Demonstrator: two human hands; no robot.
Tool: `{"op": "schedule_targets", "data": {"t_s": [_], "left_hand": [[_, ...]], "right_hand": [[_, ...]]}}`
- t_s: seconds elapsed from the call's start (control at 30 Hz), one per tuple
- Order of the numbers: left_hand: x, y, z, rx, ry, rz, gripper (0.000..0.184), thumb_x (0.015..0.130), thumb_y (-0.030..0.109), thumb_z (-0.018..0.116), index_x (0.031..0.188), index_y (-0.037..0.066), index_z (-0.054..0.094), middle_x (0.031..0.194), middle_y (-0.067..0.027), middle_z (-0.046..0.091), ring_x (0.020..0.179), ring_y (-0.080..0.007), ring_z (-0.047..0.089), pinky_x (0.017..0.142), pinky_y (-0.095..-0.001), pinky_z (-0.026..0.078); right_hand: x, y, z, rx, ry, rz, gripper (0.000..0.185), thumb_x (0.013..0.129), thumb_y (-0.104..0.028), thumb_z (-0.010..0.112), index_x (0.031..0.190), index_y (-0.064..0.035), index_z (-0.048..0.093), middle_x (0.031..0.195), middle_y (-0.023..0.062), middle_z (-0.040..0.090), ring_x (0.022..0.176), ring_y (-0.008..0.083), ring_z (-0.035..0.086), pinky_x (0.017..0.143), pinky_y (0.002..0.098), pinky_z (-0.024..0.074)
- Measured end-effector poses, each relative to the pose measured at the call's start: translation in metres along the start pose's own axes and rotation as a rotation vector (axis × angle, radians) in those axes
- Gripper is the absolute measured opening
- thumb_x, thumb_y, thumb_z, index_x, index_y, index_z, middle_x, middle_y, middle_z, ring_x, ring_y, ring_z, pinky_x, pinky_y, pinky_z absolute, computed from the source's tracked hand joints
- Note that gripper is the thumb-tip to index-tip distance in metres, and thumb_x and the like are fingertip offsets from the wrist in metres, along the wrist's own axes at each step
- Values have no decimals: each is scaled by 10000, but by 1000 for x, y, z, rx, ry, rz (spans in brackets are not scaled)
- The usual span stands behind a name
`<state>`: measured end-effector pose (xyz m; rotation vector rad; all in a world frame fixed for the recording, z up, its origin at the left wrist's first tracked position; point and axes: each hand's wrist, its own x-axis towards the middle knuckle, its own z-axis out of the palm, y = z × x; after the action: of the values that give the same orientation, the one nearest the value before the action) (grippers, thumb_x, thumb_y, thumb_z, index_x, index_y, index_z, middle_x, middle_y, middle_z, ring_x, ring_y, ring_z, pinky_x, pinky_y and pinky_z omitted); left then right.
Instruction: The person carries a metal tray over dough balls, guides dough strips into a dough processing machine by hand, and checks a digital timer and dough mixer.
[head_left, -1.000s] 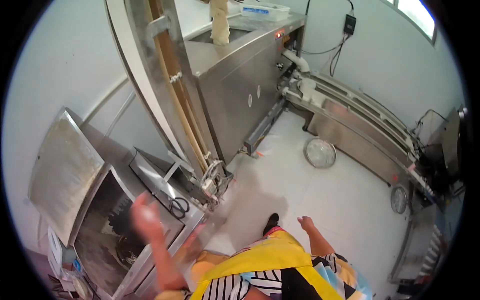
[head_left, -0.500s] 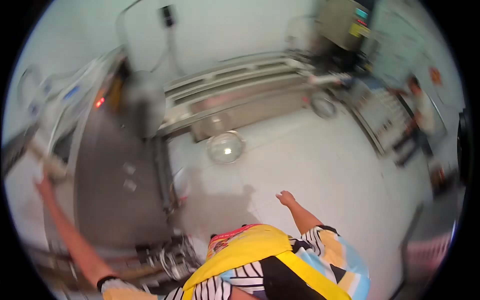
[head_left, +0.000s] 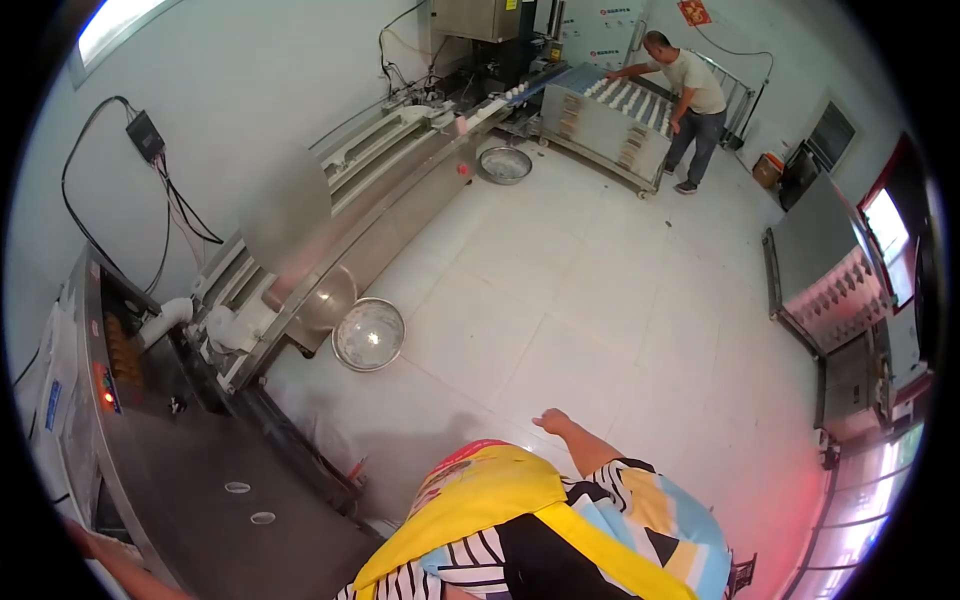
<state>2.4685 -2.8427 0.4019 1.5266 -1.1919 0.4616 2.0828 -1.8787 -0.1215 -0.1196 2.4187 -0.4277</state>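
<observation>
My right hand [head_left: 551,421] is held out over the white tiled floor in front of my body. Its fingers look loosely curled, with nothing visible in them. My left hand [head_left: 82,541] is at the lower left edge of the view, beside the outer side of a dark metal machine [head_left: 190,490]. Its fingers are cut off by the dark rim of the picture. A yellow apron [head_left: 490,490] covers my front. Ahead on the floor stands a metal bowl [head_left: 369,335], and another metal bowl [head_left: 325,297] is close by under the conveyor.
A long conveyor machine [head_left: 400,190] runs along the wall toward a metal cabinet [head_left: 475,18]. At the far end a person [head_left: 695,95] leans over a wheeled rack [head_left: 600,135]. Another bowl [head_left: 505,166] lies near it. Metal racks [head_left: 825,270] line the right side.
My view has swung, so the conveyor, bowls and far person have shifted, and the picture is sharper. My left hand has moved down toward the lower left edge. My right hand stays in front.
</observation>
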Motion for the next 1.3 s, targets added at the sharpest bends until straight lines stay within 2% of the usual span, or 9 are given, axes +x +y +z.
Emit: {"op": "schedule_targets", "data": {"t_s": [0.17, 0.23, 0.27, 0.33, 0.43, 0.6, 0.8, 1.1, 1.3], "left_hand": [[-5, -5, 39, -40, -47, -165, 775, 777, 694, 456, 1113, 14, 613, 1111, -188, 600, 985, -330, 592, 853, -453, 459], [11, -33, 46, 90, -92, -31, 842, 749, 739, 463, 1086, -14, 629, 1110, -195, 616, 988, -327, 609, 835, -467, 482], [9, -33, 40, 86, -117, -59, 850, 738, 747, 469, 1080, -14, 633, 1102, -195, 619, 984, -332, 610, 840, -461, 481], [8, -41, 27, 81, -165, -114, 867, 714, 764, 483, 1066, -12, 641, 1087, -196, 625, 975, -342, 611, 849, -451, 479], [15, -55, 26, 106, -267, 37, 937, 664, 758, 552, 1199, -12, 556, 1201, -193, 567, 1064, -356, 561, 916, -424, 447], [12, -63, 1, 158, -237, 11, 961, 648, 757, 566, 1221, -14, 524, 1228, -196, 536, 1095, -352, 530, 937, -422, 423], [12, -64, -12, 165, -229, 5, 994, 630, 757, 583, 1247, -16, 485, 1260, -200, 499, 1133, -346, 492, 962, -420, 396], [5, -54, -12, 147, -237, 27, 1051, 601, 756, 608, 1287, -19, 427, 1308, -205, 445, 1190, -338, 436, 999, -416, 354], [4, -43, 1, 124, -241, 56, 1093, 582, 755, 625, 1314, -22, 389, 1340, -208, 408, 1228, -333, 398, 1024, -414, 326]], "right_hand": [[17, -78, -40, 188, 59, -86, 585, 845, -523, 495, 1116, -15, 602, 1159, 204, 577, 1096, 356, 526, 929, 411, 422], [20, -99, -45, 213, 37, -113, 585, 844, -517, 503, 1145, -23, 591, 1189, 198, 566, 1121, 350, 516, 945, 405, 413], [24, -105, -45, 200, 31, -130, 584, 844, -516, 503, 1150, -26, 588, 1188, 195, 568, 1118, 348, 519, 945, 404, 414], [32, -101, -39, 171, 16, -131, 585, 845, -517, 501, 1153, -27, 587, 1189, 191, 568, 1113, 348, 522, 941, 405, 417], [35, -94, -31, 112, -22, -112, 589, 849, -523, 489, 1139, -21, 592, 1190, 196, 564, 1106, 352, 523, 933, 411, 423], [44, -59, -25, -51, -74, -147, 584, 847, -534, 487, 1052, -6, 629, 1130, 203, 588, 1065, 362, 533, 908, 411, 433], [35, -42, -36, 7, -45, -43, 566, 853, -536, 469, 1012, -22, 647, 1096, 202, 598, 1042, 365, 539, 893, 417, 437], [25, -51, -45, 101, -32, -68, 591, 839, -544, 506, 1104, -28, 620, 1135, 191, 596, 1091, 346, 534, 935, 388, 425], [26, -38, -34, 70, 12, -99, 562, 839, -532, 499, 1030, -25, 644, 1075, 200, 611, 1015, 370, 555, 878, 414, 445]]}}
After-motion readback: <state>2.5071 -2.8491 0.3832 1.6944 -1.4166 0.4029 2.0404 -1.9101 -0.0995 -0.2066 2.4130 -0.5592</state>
